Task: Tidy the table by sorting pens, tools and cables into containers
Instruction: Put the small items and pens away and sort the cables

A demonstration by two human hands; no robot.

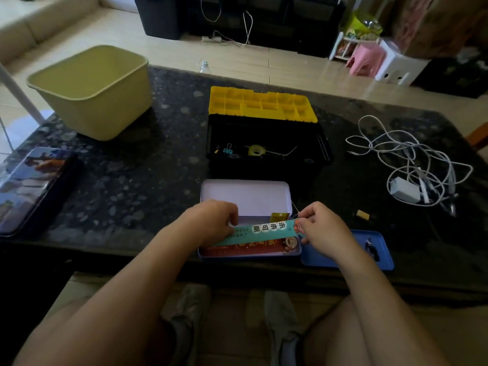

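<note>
Both hands are holding one teal strip (pixel 253 231) with white signs on it. The left hand (pixel 211 223) is pinching the strip's left end with curled fingers. The right hand (pixel 322 228) is pinching the other end between thumb and fingers. So both hands are closing tight on the same strip, and it is stretching from one hand to the other.

The strip is hanging right over an open tin case (pixel 250 257) that is sitting just under the hands. A red strip (pixel 245 250) is lying in the case below the teal one; I cannot tell if the two are touching. A small gold thing (pixel 280 216) is peeking out in the case between the hands. The case's lid (pixel 245 196) is standing open just behind the hands.

Farther out past the lid, a black toolbox (pixel 264 169) is sitting open with its yellow lid (pixel 264 107) tipping back. A roll of tape (pixel 256 150) and a blue clip (pixel 227 150) are lying inside it.

Beside the right hand, a blue tray (pixel 384 260) is sitting near the table's edge. Well out past that hand, white cables (pixel 412 154) are lying in a messy pile on the dark table (pixel 132 180). Far out past the left hand, a green bin (pixel 92 91) is standing.
</note>
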